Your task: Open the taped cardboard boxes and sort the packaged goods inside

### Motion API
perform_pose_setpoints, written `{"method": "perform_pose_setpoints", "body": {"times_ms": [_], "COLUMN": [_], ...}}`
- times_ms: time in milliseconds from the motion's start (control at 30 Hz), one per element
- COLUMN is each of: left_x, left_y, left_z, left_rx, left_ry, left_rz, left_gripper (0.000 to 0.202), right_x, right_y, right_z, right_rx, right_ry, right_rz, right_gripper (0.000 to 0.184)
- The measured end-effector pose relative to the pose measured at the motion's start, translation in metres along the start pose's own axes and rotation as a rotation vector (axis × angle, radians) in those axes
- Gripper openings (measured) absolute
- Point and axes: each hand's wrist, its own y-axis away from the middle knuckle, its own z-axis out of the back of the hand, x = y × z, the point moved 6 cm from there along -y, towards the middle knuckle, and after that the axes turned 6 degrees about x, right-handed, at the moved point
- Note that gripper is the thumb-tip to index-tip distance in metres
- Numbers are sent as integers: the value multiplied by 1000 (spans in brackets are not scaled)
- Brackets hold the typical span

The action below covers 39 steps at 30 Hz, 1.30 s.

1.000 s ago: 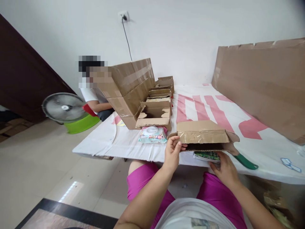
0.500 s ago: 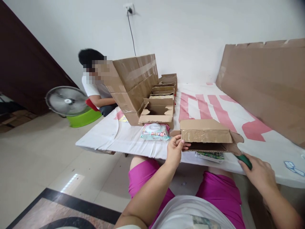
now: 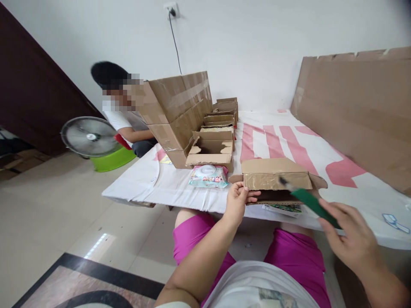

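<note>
A brown cardboard box (image 3: 276,180) lies on the table near its front edge, its open side towards me and its side flaps spread. My left hand (image 3: 238,201) grips its left front edge, with the fingertips at the opening. My right hand (image 3: 348,226) holds a green-handled tool (image 3: 313,205). Its narrow dark tip points left, in front of the box's taped front panel. Blur hides the exact kind of tip, and I cannot tell whether it touches the cardboard. Partly under the box lies a flat package with a green print (image 3: 282,209).
A pack of wipes (image 3: 208,176) lies left of the box. Behind it are several opened cartons (image 3: 210,158) beside stacked closed cartons (image 3: 175,102). A large cardboard sheet (image 3: 353,111) stands at the right. Another person (image 3: 125,124) sits at the left near a fan (image 3: 91,137).
My right hand has lifted the green-handled tool from the box's right flap and swung its tip up and left to the front panel. My left hand keeps its grip on the box.
</note>
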Motion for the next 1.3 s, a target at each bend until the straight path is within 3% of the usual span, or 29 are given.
{"method": "perform_pose_setpoints", "body": {"times_ms": [100, 700, 900, 1033, 1300], "left_x": [0, 1, 9, 8, 0], "left_y": [-1, -4, -7, -8, -13], "left_z": [-1, 7, -2, 0, 6], "left_rx": [-3, -21, 74, 41, -2], "left_ry": [-6, -45, -88, -49, -42], "left_rz": [-14, 15, 86, 80, 62], "left_gripper": [50, 45, 43, 44, 44], "right_x": [20, 15, 22, 23, 10], "right_y": [-8, -12, -18, -23, -29], "right_z": [-16, -34, -46, -43, -29], "right_rx": [137, 166, 149, 121, 218], "right_ry": [-87, -162, -166, -123, -121], "right_rz": [99, 161, 211, 180, 224], "right_gripper": [58, 56, 55, 58, 48]}}
